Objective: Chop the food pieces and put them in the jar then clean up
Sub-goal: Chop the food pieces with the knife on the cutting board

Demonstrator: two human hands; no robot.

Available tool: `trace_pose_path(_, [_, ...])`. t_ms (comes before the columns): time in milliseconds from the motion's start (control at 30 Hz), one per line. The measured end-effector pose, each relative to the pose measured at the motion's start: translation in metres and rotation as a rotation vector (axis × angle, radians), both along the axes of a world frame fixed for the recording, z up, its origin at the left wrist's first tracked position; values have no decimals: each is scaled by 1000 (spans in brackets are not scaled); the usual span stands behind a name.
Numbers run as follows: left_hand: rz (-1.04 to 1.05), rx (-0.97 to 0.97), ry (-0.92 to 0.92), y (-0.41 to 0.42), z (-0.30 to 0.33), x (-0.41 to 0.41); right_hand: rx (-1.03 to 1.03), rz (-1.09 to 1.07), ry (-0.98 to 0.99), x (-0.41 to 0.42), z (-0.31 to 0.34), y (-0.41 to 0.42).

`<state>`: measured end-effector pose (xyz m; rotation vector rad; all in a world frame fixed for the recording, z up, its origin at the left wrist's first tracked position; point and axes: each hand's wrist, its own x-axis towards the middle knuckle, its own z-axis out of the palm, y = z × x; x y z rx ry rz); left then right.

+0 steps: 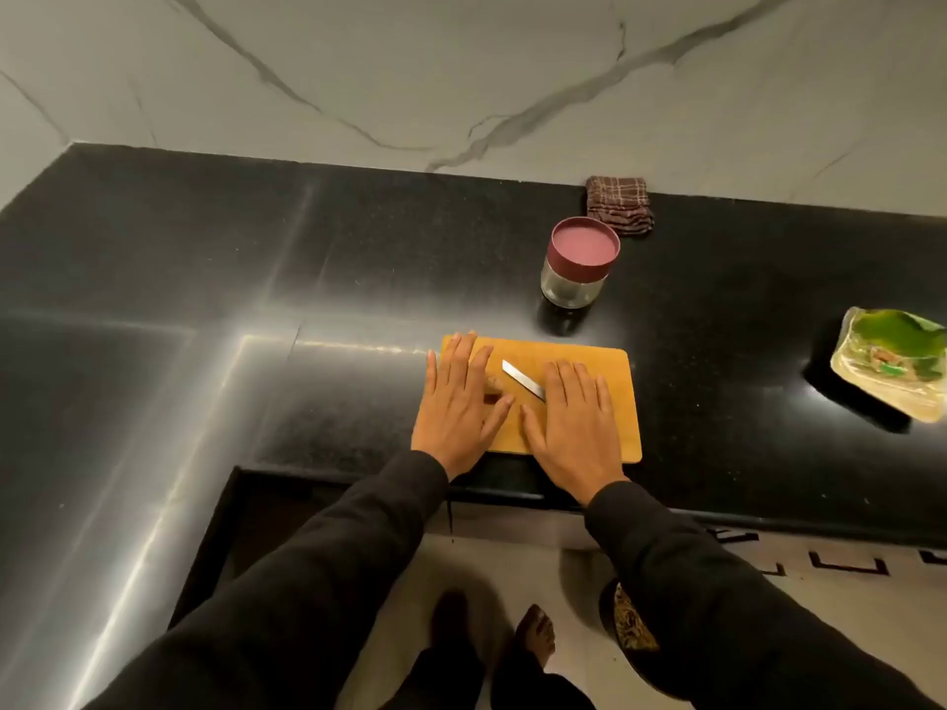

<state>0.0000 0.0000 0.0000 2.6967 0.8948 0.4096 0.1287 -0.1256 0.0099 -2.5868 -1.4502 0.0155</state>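
Toward the upper right of the frame, a folded brown checked cloth is lying against the marble wall, and a lidded glass jar is standing just below it, apart from the wooden cutting board. At the right edge a plastic-wrapped packet of green food is sitting well apart from the board. Dark countertop is stretching bare across the left, and the board is lying near the counter's front edge. Both hands are resting flat on the board with fingers straight: the left hand is covering its left end, the right hand is lying over the handle of a knife, whose blade is pointing up-left between them.
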Motion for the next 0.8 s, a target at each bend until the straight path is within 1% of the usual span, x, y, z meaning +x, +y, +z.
trace_pose_path(167, [40, -86, -3, -1, -5, -1, 60, -13, 3, 0, -13, -1])
trace_pose_path(267, [22, -139, -67, -1, -7, -4, 99, -1, -13, 1, -19, -1])
trace_pose_path(400, [21, -160, -144, -2, -12, -7, 130, -8, -27, -2, -21, -3])
trace_pose_path(600, [8, -110, -246, -2, -16, -8, 184, 8, -94, 0, -26, -5])
trace_pose_path(800, [-2, -49, -243, -1, -22, -5, 233, 26, -130, 3, -32, -5])
